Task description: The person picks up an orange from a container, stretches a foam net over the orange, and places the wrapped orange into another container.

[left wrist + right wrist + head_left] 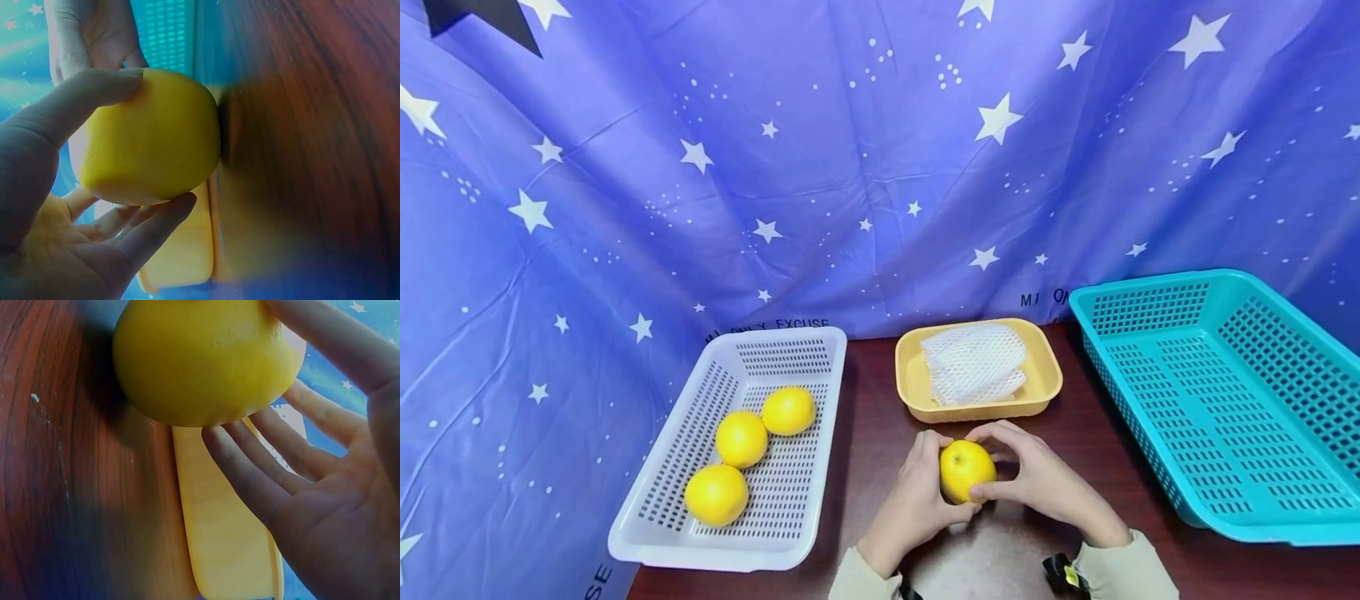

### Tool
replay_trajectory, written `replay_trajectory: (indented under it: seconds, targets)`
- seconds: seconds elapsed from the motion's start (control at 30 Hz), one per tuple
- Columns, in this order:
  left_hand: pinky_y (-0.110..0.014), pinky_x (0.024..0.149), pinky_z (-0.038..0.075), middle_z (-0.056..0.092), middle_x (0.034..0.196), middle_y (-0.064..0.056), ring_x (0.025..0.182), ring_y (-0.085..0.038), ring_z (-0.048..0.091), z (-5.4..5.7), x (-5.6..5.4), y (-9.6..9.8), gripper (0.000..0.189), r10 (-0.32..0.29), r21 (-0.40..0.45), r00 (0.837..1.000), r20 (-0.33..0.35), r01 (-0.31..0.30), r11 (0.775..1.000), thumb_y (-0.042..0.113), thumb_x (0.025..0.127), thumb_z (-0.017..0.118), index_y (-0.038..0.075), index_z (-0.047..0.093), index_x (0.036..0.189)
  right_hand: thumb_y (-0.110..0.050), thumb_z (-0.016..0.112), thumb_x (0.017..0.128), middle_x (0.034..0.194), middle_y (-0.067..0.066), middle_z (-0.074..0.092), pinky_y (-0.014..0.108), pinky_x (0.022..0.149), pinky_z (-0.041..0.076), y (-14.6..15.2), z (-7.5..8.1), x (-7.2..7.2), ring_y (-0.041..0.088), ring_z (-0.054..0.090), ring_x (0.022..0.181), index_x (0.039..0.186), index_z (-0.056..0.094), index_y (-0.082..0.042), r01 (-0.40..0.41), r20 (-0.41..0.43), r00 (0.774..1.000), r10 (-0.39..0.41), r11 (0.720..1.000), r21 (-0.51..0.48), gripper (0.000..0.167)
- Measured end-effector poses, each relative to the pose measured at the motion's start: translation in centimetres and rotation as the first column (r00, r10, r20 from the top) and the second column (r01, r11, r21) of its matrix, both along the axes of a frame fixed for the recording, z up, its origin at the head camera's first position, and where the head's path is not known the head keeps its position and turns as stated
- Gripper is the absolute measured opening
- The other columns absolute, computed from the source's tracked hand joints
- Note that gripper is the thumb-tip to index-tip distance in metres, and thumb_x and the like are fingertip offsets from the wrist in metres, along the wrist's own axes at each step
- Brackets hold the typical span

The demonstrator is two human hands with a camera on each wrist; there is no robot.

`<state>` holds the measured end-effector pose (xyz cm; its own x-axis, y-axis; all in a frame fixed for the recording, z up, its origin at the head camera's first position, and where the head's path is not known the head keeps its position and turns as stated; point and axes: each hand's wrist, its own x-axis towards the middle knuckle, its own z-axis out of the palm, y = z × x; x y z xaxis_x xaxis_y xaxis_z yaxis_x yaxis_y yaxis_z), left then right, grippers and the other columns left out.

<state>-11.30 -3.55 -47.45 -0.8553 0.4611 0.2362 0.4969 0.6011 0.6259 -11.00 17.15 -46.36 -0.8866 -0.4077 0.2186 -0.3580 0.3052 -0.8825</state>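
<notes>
A yellow citrus fruit is held between both hands at the front middle of the table, stem scar upward. My left hand grips its left side; the left wrist view shows the thumb and fingertips on opposite sides of the fruit. From the right, my right hand holds it too, thumb at the near side and fingers at the far side. In the right wrist view those fingertips touch the fruit. It sits at or just above the tabletop; I cannot tell which.
Behind the hands stands a yellow tray with white foam net sleeves in it. To the left, a white basket holds three more yellow fruits. A teal basket is on the right. A starry blue curtain hangs behind.
</notes>
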Motion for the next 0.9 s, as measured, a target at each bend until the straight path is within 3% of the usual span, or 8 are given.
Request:
replay_trajectory:
  seconds: [0.33,0.67,0.9]
  targets:
    - [-0.027,0.092,0.048,0.049,0.115,-0.001,0.104,-0.013,0.053,0.1,0.0,0.0,0.072,0.003,-0.020,0.999,-0.049,-0.004,1.000,0.029,0.067,0.090,0.011,0.046,0.121,-0.028,0.083,0.080,0.118,0.006,0.060,0.028,0.088,0.056,-0.1,0.3,-0.1,0.016,0.064,0.102,0.121,0.059,-0.010,-0.002,-0.025,1.000,0.002,1.000,0.007,0.052]
    - [-0.026,0.090,0.048,0.049,0.115,0.000,0.104,-0.013,0.052,-0.1,0.0,0.0,0.073,0.005,-0.035,0.999,-0.035,-0.007,0.999,0.028,0.066,0.091,0.011,0.045,0.121,-0.025,0.080,0.084,0.117,0.004,0.061,0.031,0.089,0.056,0.4,0.6,-0.1,0.016,0.064,0.104,0.120,0.061,-0.011,-0.008,-0.016,1.000,0.008,1.000,0.015,0.043]
    - [-0.026,0.091,0.048,0.050,0.116,0.001,0.104,-0.012,0.054,-0.2,0.0,0.1,0.076,0.008,-0.031,0.999,-0.054,-0.010,0.999,0.028,0.065,0.092,0.011,0.046,0.122,-0.021,0.079,0.085,0.113,0.002,0.066,0.031,0.087,0.057,0.8,1.2,-0.4,0.019,0.067,0.100,0.114,0.064,-0.018,0.155,-0.072,0.986,-0.151,0.987,0.050,0.032]
